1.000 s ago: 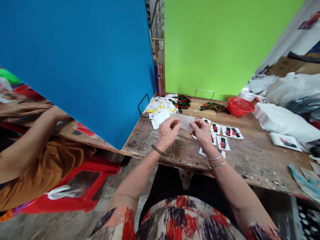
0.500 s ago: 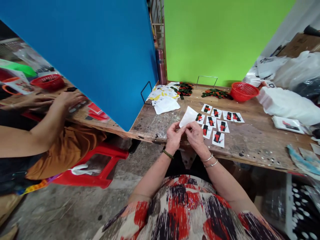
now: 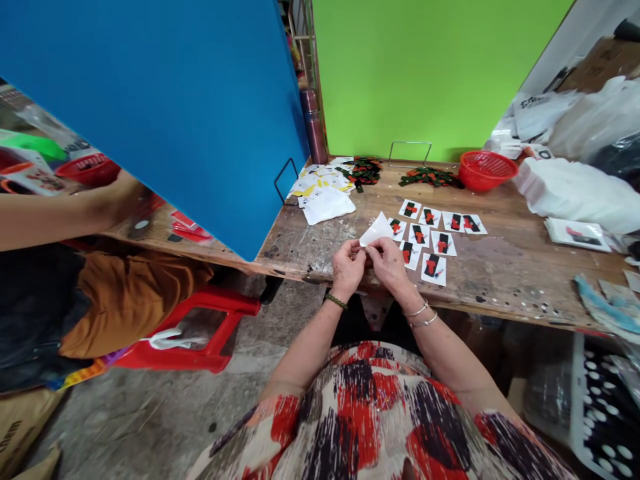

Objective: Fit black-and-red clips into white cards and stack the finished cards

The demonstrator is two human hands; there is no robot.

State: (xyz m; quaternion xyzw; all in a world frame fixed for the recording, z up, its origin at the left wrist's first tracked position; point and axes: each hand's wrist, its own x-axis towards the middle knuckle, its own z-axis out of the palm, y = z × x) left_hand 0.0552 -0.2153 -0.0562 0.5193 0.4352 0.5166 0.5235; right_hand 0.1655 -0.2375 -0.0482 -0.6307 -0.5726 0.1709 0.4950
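My left hand (image 3: 349, 270) and my right hand (image 3: 388, 265) meet above the table's front edge, fingers pinched together. Between them they hold a white sheet of paper (image 3: 378, 229) by its lower corner, and its upper part tilts up and away from me. My fingers partly hide what lies at the pinch. Just right of the paper, several small white cards (image 3: 419, 235), each with a black and red piece on it, lie in loose rows. One card (image 3: 410, 255) is partly covered by my right hand. Left of my hands rests a stack of blank white sheets (image 3: 329, 206).
Dark green and red pieces lie in two piles (image 3: 431, 177) near a red basket (image 3: 486, 171). Yellow-and-white scraps (image 3: 320, 181) are by a flask (image 3: 313, 127). Blue (image 3: 200, 120) and green panels (image 3: 430, 73) border the wooden table (image 3: 500, 273). A co-worker's arm (image 3: 60, 217) is at left.
The held sheet shows a smaller, more pointed shape above my fingers. My hands stay together in nearly the same place. At left, the co-worker's arm has reached behind the blue panel.
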